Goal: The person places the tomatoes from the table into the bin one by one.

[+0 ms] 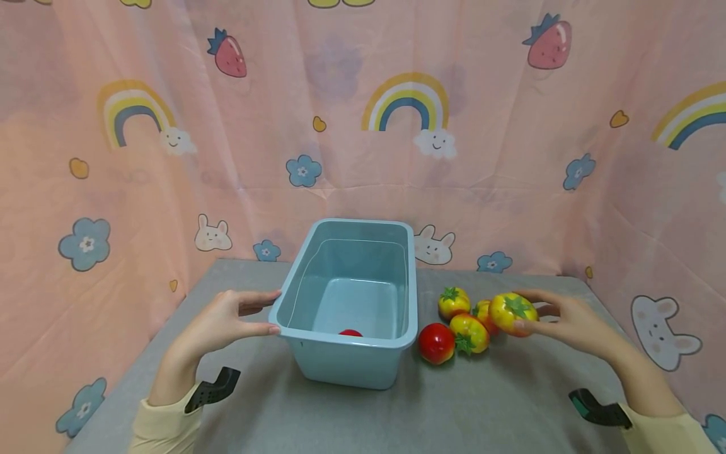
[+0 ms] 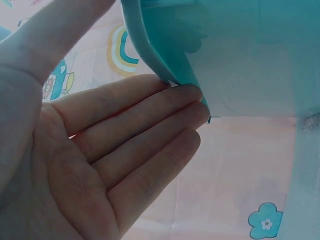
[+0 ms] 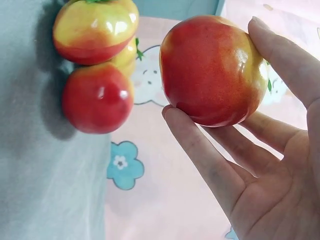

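My left hand (image 1: 227, 320) touches the left rim and near corner of a light blue plastic bin (image 1: 348, 362), its fingers held straight. In the left wrist view those fingers (image 2: 145, 125) meet the edge of the bin. Part of a red, round thing (image 1: 350, 332) shows inside the bin; the near wall hides the rest. To the right, my right hand (image 1: 573, 321) pinches a yellow-and-red tomato (image 1: 512, 312) with a green leafy top. The right wrist view shows the red underside of this tomato (image 3: 212, 72) between thumb and fingers, raised off the table.
Beside the bin's right side sit a red tomato (image 1: 436, 343) and several yellow-and-red ones, including a front one (image 1: 471, 334) and a back one (image 1: 454, 302). A grey cloth covers the table (image 1: 482, 410). Behind hangs a pink patterned curtain (image 1: 351, 189).
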Demonstrator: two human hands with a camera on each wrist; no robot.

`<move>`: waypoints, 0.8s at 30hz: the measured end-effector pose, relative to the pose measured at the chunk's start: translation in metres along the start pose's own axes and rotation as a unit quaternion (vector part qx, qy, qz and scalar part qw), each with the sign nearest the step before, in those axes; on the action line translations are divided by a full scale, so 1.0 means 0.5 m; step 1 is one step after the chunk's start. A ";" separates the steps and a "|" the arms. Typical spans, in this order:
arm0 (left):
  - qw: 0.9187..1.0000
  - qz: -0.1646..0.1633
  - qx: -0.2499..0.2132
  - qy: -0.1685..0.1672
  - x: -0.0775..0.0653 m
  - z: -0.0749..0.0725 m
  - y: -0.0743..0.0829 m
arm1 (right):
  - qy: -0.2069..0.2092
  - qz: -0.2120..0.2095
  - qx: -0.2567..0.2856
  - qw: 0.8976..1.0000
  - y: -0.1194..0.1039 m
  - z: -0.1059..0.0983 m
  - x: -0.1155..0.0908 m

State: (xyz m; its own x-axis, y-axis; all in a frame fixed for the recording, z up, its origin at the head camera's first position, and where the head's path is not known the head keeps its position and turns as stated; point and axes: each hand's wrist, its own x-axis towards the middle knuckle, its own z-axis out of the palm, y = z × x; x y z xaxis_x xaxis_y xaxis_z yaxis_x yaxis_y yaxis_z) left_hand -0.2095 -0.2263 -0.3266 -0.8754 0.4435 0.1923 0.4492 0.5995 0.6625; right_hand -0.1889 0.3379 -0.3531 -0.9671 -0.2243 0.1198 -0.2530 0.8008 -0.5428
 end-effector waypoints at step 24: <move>1.000 -0.004 -0.004 -0.005 0.000 0.000 0.000 | 0.002 -0.053 0.008 0.999 -0.070 -0.017 0.052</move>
State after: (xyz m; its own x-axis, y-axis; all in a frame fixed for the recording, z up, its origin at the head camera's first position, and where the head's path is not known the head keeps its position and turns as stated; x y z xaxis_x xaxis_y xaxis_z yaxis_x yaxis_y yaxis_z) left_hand -0.2093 -0.2263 -0.3266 -0.8769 0.4457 0.1800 0.4411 0.5974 0.6697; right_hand -0.2052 0.3089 -0.3237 -0.9349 -0.3051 0.1812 -0.3539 0.7638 -0.5398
